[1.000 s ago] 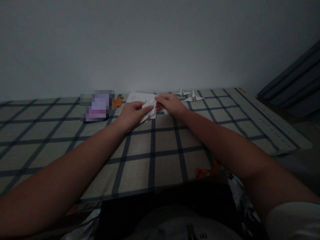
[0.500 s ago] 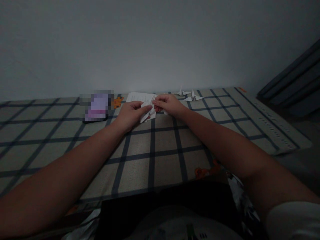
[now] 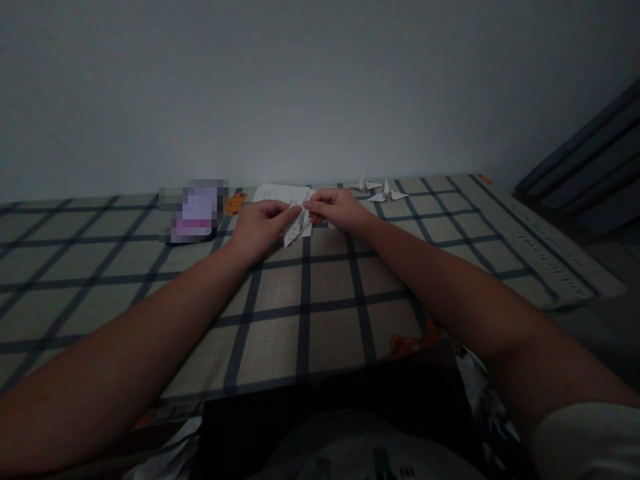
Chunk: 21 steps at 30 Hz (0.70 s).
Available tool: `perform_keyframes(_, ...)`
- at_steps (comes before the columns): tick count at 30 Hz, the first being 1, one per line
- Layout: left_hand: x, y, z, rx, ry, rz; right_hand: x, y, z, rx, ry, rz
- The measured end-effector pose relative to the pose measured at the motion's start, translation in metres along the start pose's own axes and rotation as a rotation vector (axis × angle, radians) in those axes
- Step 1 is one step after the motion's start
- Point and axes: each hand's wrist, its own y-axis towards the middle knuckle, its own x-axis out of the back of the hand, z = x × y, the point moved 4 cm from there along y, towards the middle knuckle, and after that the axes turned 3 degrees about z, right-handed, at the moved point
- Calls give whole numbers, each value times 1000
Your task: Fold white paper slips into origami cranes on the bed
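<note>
Two cranes sit folded near the cloth's far edge, while the paper, creased but seemingly unfinished, is short of that edge, left hand and right hand both pinched nearly closed on it.

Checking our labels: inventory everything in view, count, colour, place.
folded paper: 1, white, centre
paper sheets: count unclear, white, behind it
paper cranes: 2, white, right of centre
pixelated item: 1, purple, left
checked cloth: 1, beige and blue, middle
prints: several, orange, on cloth
wall: 1, grey, background
draped fabric: 1, grey, right
clothing: count unclear, dark and white, bottom
forearms: 2, bare, lower corners
left grip: 1, on folded paper
right grip: 1, on folded paper
</note>
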Motion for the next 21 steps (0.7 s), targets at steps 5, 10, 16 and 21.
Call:
perform_keyframes(5,-2,0,1,28,-35,44,0,3,-4,42,-53,7)
perform_keyframes(10,-2,0,1,29,-75,49,0,5,-7,63,-79,34)
perform_keyframes(16,-3,-1,2,15,-46,66,0,5,-6,93,-98,24)
perform_keyframes(21,-4,-1,-1,-9,-22,76,0,3,-4,107,-94,32)
